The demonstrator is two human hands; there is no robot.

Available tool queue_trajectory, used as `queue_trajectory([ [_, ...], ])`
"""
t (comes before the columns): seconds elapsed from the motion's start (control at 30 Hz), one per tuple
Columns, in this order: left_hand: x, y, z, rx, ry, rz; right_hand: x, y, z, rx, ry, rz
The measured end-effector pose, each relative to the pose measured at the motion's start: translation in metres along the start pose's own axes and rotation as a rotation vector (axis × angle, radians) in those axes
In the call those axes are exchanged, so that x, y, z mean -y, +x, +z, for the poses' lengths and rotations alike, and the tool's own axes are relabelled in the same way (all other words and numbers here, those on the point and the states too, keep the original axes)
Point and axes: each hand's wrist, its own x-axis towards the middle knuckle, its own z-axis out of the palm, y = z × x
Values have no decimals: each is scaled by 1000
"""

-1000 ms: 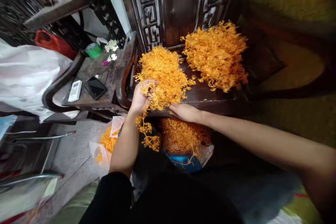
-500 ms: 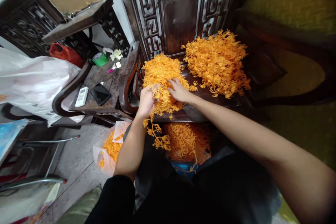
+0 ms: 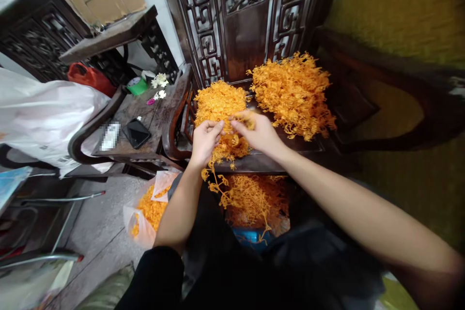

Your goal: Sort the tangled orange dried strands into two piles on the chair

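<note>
Orange sprig (image 3: 217,186), seemingly unfinished, hangs from the pinched left hand (image 3: 206,142); the right hand (image 3: 262,133) pinches blurred blossoms (image 3: 244,116), two heaps (image 3: 290,94) already piled.

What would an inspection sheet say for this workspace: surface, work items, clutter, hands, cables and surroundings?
Surface: dark wooden seat.
Work items: left orange pile and right orange pile, side by side on the seat.
Clutter: side table holds a phone-like device, green roll and white flowers.
Hands: left hand curled, orange strand hanging from it; right hand at blurred orange material.
Cables: nothing clearly identifiable.
Surroundings: carved chair back; plastic bag of orange pieces on the floor.
</note>
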Motion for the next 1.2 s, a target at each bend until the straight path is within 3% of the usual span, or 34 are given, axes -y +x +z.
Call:
queue_trajectory([
  [0.13,-2,-2,-2,75,-13,-9,2,7,-9,-66,477,318],
  [0.23,-3,-2,-5,80,0,-3,4,8,-18,-96,518,371],
  [0.4,-6,-3,-8,53,48,45,0,8,-31,-195,421,260],
  [0.6,-9,-6,-11,75,70,53,3,4,-42,-126,-4,30],
  [0.73,-10,-6,-14,79,62,21,9,1,-46,-149,-63,-6],
  [0.97,-10,-2,6,-21,32,12,-3,17,-43,-531,146,100],
  [1.03,-11,0,7,-39,30,5,-11,26,-57,-616,154,85],
  [1.13,-14,0,-5,-83,3,-16,-19,35,-88,-891,199,42],
  [1.17,-15,0,-10,-89,-13,-24,-21,36,-96,-917,241,47],
  [1.2,-15,0,-14,-80,-29,-30,-22,35,-100,-817,295,98],
])
